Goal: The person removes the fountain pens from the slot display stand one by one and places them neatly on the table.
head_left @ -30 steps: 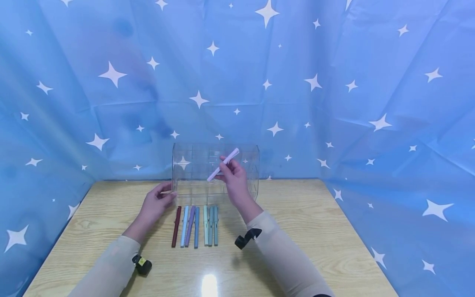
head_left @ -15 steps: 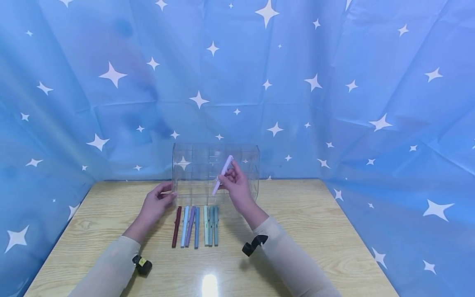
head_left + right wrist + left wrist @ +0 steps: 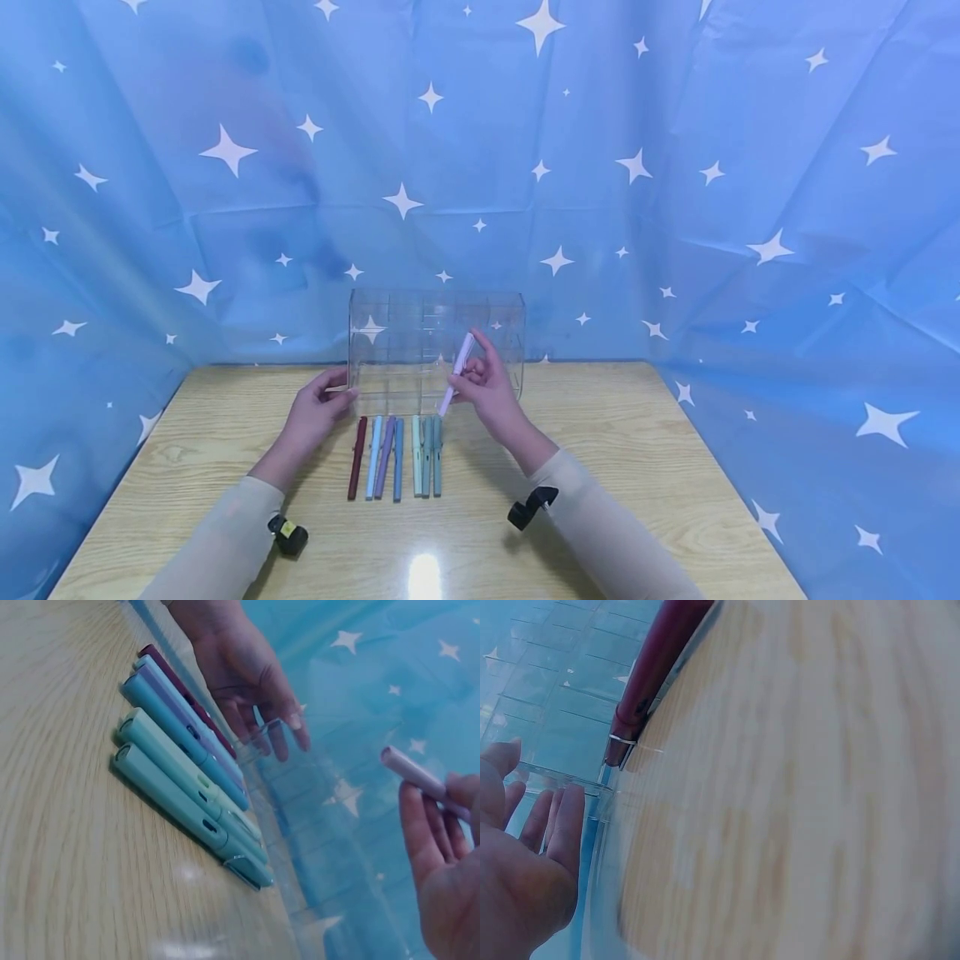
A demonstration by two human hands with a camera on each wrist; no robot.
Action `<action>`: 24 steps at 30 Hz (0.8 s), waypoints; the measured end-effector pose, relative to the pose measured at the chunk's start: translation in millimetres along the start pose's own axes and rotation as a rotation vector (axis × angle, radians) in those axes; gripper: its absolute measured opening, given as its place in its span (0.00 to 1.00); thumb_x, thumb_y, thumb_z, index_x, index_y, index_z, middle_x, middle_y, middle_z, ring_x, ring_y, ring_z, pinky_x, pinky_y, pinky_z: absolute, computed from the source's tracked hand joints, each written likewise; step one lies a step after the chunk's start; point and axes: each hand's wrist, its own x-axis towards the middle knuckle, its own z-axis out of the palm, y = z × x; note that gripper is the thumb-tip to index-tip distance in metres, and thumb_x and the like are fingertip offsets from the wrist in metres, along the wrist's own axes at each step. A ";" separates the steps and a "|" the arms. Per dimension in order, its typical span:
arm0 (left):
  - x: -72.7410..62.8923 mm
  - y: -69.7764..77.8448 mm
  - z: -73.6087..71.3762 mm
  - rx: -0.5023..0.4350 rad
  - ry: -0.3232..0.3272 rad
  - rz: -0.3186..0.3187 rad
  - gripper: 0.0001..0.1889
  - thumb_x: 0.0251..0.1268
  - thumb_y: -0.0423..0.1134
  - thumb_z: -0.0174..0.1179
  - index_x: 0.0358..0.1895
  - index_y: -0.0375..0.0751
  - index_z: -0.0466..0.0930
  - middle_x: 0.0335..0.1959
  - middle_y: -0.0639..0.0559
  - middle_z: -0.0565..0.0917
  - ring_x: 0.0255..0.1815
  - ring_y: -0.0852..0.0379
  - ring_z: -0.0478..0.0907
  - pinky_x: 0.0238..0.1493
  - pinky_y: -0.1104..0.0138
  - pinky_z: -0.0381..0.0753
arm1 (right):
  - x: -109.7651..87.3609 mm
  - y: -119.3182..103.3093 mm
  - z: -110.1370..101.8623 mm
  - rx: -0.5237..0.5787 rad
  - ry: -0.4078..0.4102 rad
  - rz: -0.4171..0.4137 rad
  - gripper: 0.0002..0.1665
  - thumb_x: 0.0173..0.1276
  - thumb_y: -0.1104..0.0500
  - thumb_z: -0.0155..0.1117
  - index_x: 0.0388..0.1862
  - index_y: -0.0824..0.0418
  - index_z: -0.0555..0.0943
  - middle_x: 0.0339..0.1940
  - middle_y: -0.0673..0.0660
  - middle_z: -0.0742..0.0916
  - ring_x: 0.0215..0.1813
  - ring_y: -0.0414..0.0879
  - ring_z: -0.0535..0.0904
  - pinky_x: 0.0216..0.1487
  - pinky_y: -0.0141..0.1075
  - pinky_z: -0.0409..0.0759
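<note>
My right hand (image 3: 491, 393) pinches a lilac capped pen (image 3: 457, 372) between thumb and fingers, tilted, its lower end close over the rightmost pens. A clear plastic organizer box (image 3: 405, 379) with compartments stands behind the row. At its left side rests my left hand (image 3: 321, 407), fingers fairly straight, fingertips touching the box edge (image 3: 562, 778). Laid side by side in front are a dark red pen (image 3: 357, 458), a light blue pen (image 3: 373, 458), a purple pen (image 3: 385, 458) and a blue pen (image 3: 397, 460). Past a gap lie a mint pen (image 3: 417, 457) and two teal pens (image 3: 437, 457).
The wooden table (image 3: 637, 467) extends to both sides and in front of the pens. A blue curtain with white stars (image 3: 480, 150) hangs right behind the box and along the sides. Black wrist cameras sit on both sleeves (image 3: 600, 525).
My right hand has moved down and to the right, from in front of the box toward the row, turning the lilac pen steeper. My left hand has stayed put.
</note>
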 end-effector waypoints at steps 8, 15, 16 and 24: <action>1.2 -2.1 0.7 0.002 0.001 -0.008 0.31 0.83 0.38 0.67 0.83 0.37 0.70 0.73 0.32 0.76 0.60 0.54 0.82 0.59 0.66 0.92 | -4.1 1.7 -11.3 -0.058 -0.050 0.007 0.56 0.74 0.72 0.73 0.90 0.37 0.60 0.44 0.57 0.83 0.46 0.49 0.86 0.53 0.52 0.96; 3.0 -6.0 0.9 -0.013 0.002 -0.024 0.31 0.84 0.38 0.67 0.83 0.37 0.69 0.74 0.33 0.76 0.59 0.55 0.81 0.60 0.64 0.92 | -9.3 3.9 -17.9 -0.119 -0.092 0.035 0.56 0.74 0.70 0.74 0.90 0.40 0.60 0.46 0.59 0.84 0.47 0.53 0.87 0.53 0.54 0.96; 3.1 -6.0 0.8 -0.013 0.004 -0.025 0.31 0.83 0.39 0.67 0.83 0.38 0.70 0.74 0.33 0.76 0.59 0.56 0.81 0.60 0.65 0.92 | -10.1 4.2 -18.5 -0.125 -0.093 0.041 0.55 0.74 0.70 0.74 0.90 0.41 0.59 0.46 0.59 0.84 0.47 0.53 0.87 0.53 0.54 0.96; 1.3 -1.8 1.1 -0.011 0.000 -0.011 0.30 0.84 0.37 0.66 0.82 0.37 0.70 0.72 0.33 0.77 0.58 0.56 0.82 0.60 0.65 0.92 | -19.0 5.2 -21.3 -0.205 -0.090 0.086 0.55 0.73 0.71 0.74 0.90 0.45 0.60 0.48 0.62 0.83 0.45 0.55 0.89 0.50 0.53 0.96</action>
